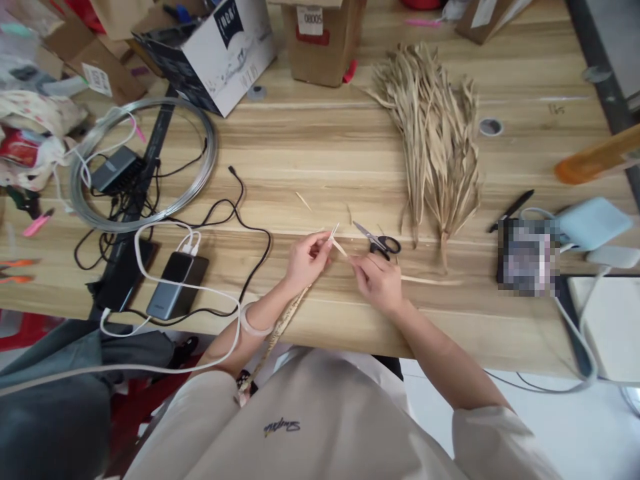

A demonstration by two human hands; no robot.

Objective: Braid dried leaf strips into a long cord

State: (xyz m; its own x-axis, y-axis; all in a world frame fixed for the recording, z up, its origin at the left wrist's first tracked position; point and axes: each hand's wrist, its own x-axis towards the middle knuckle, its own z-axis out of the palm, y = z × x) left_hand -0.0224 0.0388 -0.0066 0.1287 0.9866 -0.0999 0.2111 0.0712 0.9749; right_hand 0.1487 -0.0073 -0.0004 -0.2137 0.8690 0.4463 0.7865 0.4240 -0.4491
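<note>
Hands met near the wooden tabletop's (pixel 320 153) front edge: left hand (pixel 306 260) and right hand (pixel 379 280) each pinched a thin, pale dried leaf strip (pixel 339 247), seemingly light, brittle, best gripped near its ends.

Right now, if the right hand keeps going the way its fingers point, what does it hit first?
The right hand points up and left along the thin leaf strip it pinches. Straight on, it would first meet the left hand, which grips the same strip close by. Depth looks about level, so contact seems likely.
</note>
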